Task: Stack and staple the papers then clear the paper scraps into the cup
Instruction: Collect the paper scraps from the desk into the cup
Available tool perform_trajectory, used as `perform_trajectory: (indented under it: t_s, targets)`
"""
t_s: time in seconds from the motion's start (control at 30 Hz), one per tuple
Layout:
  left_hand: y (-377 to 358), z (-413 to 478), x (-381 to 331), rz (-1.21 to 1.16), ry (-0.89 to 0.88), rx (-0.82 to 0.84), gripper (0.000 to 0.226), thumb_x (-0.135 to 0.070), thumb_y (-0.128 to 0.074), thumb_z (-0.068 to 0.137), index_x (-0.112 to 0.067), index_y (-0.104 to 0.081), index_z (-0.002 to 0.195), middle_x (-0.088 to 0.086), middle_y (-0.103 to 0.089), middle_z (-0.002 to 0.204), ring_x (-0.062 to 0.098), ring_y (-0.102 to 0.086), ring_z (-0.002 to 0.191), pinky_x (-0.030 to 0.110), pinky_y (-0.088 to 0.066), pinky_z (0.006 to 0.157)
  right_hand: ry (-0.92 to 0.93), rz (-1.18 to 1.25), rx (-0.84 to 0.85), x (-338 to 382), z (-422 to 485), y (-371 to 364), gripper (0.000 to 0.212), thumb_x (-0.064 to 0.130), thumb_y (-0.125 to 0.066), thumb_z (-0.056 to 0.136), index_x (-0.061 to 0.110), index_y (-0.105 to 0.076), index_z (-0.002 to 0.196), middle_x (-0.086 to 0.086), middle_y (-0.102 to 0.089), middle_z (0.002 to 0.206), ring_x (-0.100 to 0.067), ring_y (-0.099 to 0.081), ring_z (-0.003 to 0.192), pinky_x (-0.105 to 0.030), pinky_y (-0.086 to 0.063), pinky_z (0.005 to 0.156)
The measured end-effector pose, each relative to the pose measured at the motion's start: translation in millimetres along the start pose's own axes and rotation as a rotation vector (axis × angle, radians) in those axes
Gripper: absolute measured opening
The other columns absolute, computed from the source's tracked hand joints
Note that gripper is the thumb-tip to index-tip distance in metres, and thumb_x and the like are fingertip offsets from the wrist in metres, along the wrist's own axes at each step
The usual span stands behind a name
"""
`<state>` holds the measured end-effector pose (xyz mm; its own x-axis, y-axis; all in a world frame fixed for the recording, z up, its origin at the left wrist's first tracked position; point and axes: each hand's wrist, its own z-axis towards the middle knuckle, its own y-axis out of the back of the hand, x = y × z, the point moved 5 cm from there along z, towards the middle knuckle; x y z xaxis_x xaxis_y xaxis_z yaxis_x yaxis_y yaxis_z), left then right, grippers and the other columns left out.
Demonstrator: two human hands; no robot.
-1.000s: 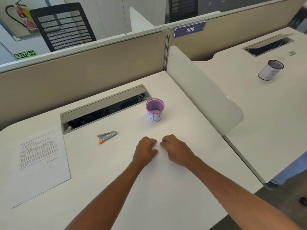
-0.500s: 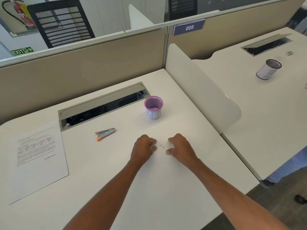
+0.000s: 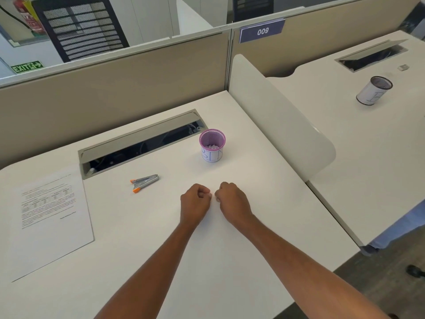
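Note:
My left hand (image 3: 195, 203) and my right hand (image 3: 233, 203) rest on the white desk (image 3: 230, 261) with fingers curled, fingertips almost touching. Tiny white paper scraps (image 3: 212, 195) show between the fingertips, pinched by both hands. The purple mesh cup (image 3: 212, 145) with a white label stands upright beyond the hands and holds white scraps. A silver stapler with orange tips (image 3: 144, 181) lies to the left of the hands. The printed papers (image 3: 50, 217) lie flat at the desk's left side.
An open cable tray (image 3: 140, 143) runs along the back of the desk. A white divider panel (image 3: 276, 116) bounds the right side. On the neighbouring desk stands another labelled cup (image 3: 373, 93). Beige partition walls close off the back.
Half a second ago my hands were a little apart with scraps lying between them; now they have come together and the fingertips close over the scraps.

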<state>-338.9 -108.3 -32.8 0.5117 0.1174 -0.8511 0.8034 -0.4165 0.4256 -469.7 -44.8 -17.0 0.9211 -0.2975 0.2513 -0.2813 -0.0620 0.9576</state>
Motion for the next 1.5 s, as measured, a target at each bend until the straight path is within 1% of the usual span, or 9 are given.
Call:
perform_trajectory:
  t_s: [0.1,0.23,0.57,0.77,0.97,1.1,1.23,1.37,1.5]
  targets:
    - [2,-2,1,-0.1,0.071,-0.027,0.016,-0.007,-0.062,0.096,-0.018,-0.073,0.099,0.015,-0.08,0.084,0.011,-0.07,0.061,0.018,-0.055,0.063,0.035,-0.025,-0.027,3,1,4,0.031,-0.019,-0.076,0.052,0.008,-0.062,0.059,-0.01,-0.057,0.065,-0.033,-0.06,0.058,-0.027,-0.025,0.05]
    - [-2,3,4,-0.058,0.06,0.013,0.023,-0.008,-0.059,0.094,-0.024,-0.076,0.097,0.009,-0.08,0.086,0.029,-0.077,0.081,0.041,-0.063,0.078,0.052,-0.032,0.014,4,6,11,0.022,-0.015,-0.054,0.075,0.003,-0.066,0.08,-0.017,-0.062,0.086,-0.036,-0.061,0.082,-0.037,-0.03,0.062]
    - [-4,5,5,-0.021,0.015,0.052,0.018,-0.01,-0.063,0.098,-0.021,-0.077,0.096,-0.003,-0.08,0.091,0.017,-0.072,0.082,0.032,-0.059,0.082,-0.062,0.172,0.054,-18,25,15,0.03,0.004,-0.061,0.086,0.016,-0.085,0.099,-0.005,-0.079,0.1,-0.029,-0.07,0.096,-0.036,-0.055,0.082]
    - [-5,7,7,-0.021,-0.012,0.076,0.016,-0.009,-0.063,0.099,-0.017,-0.077,0.097,-0.006,-0.075,0.084,0.015,-0.068,0.074,0.034,-0.06,0.079,-0.58,1.132,0.009,-72,26,29,0.012,-0.006,-0.08,0.081,0.004,-0.083,0.089,-0.007,-0.078,0.08,-0.02,-0.071,0.067,-0.02,-0.061,0.062]
    - [-9,6,1,0.149,-0.146,0.078,0.019,-0.009,-0.063,0.099,-0.015,-0.08,0.104,-0.014,-0.07,0.082,0.01,-0.065,0.077,0.03,-0.055,0.077,-0.499,1.532,-0.043,-66,61,80,0.012,-0.015,-0.072,0.088,-0.005,-0.076,0.094,-0.013,-0.076,0.083,-0.018,-0.073,0.072,-0.022,-0.064,0.07]
    - [-26,0,-7,0.364,-0.303,0.143,0.034,-0.021,-0.07,0.102,-0.019,-0.075,0.136,0.002,-0.064,0.111,0.023,-0.063,0.107,0.031,-0.05,0.092,-0.405,1.393,-0.103,-52,92,113,0.013,-0.01,-0.08,0.083,-0.002,-0.08,0.093,-0.015,-0.079,0.089,-0.02,-0.075,0.073,-0.03,-0.067,0.08]
    - [-48,-11,-6,0.641,-0.555,0.116,0.055,-0.042,-0.057,0.105,-0.012,-0.066,0.15,0.02,-0.058,0.158,0.041,-0.054,0.148,0.055,-0.051,0.115,-0.331,1.017,-0.207,-42,114,125,0.017,-0.006,-0.079,0.078,0.003,-0.085,0.092,-0.012,-0.08,0.087,-0.023,-0.076,0.071,-0.037,-0.068,0.081]
    - [-62,-22,13,0.857,-0.564,0.308,0.097,-0.078,-0.003,0.104,-0.015,-0.016,0.176,0.009,0.0,0.186,0.032,0.003,0.172,0.049,0.003,0.139,-0.173,0.615,-0.244,-32,130,127,0.021,-0.006,-0.075,0.081,0.006,-0.087,0.094,-0.01,-0.083,0.095,-0.024,-0.077,0.09,-0.031,-0.062,0.086]
    - [-62,-26,18,0.895,-0.605,0.316,0.103,-0.084,0.005,0.098,-0.019,-0.001,0.177,0.002,0.013,0.185,0.026,0.017,0.17,0.047,0.011,0.136,-0.117,0.501,-0.26,-31,136,125,0.025,-0.01,-0.072,0.084,0.005,-0.086,0.098,-0.011,-0.083,0.1,-0.026,-0.077,0.097,-0.03,-0.06,0.09]
